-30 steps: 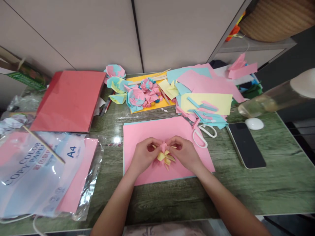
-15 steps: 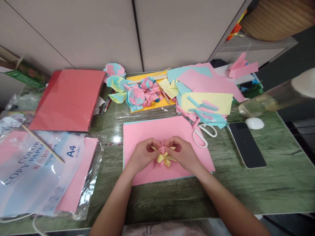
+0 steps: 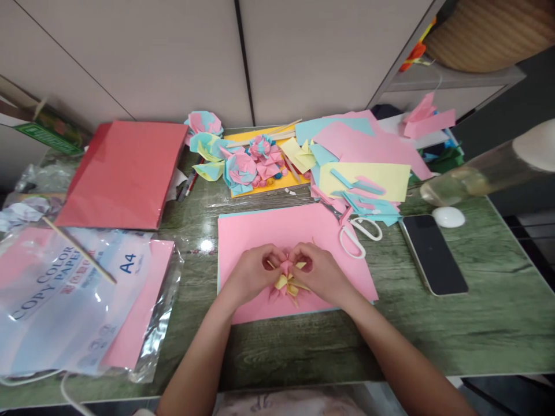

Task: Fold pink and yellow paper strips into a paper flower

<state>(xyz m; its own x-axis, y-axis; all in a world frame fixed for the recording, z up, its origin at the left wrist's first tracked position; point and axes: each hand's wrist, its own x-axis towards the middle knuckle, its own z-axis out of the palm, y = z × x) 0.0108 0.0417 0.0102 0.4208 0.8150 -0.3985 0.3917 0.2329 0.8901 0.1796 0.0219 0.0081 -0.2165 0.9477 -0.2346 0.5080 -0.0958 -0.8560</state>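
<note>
Between my two hands is a folded paper flower (image 3: pixel 286 282) with pink and yellow petals, over a stack of pink paper (image 3: pixel 249 231). My left hand (image 3: pixel 254 268) pinches its left side, thumb and fingers curled together. From the right, my right hand (image 3: pixel 318 268) grips the flower the same way, the fingertips of both hands nearly meeting at its pink centre. Part of the flower is hidden behind the fingers. White-handled scissors (image 3: pixel 353 245) rest on the right edge of the pink stack.
Finished paper flowers (image 3: pixel 240 167) and paper scraps (image 3: pixel 364 179) lie along the back. To the right are a phone (image 3: pixel 433 254), a white mouse (image 3: pixel 448 217) and a clear bottle (image 3: pixel 470 176). A red folder (image 3: pixel 125 173) and a bag of copy paper (image 3: pixel 87 306) occupy the left.
Both hands keep their pinch on the paper flower, with only slight finger shifts. The flower has turned or tilted a little. The view has moved slightly.
</note>
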